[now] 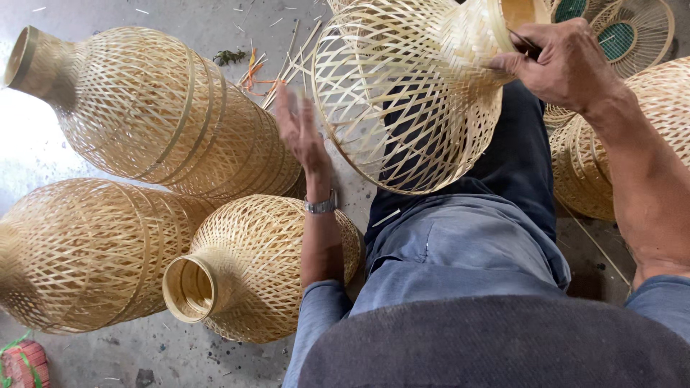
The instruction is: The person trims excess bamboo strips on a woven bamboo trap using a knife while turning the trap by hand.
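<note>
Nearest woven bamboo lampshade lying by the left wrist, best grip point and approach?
Probably the solid round neck collar of the woven bamboo lampshade. It lies on its side on the concrete floor with the open neck toward the lower left, so come from that side. The rim band looks stiffer than the open lattice body, which might flex.

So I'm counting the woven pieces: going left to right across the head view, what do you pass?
Red bundle → floor baskets → left hand → held basket → right hand → basket on the right.
</note>
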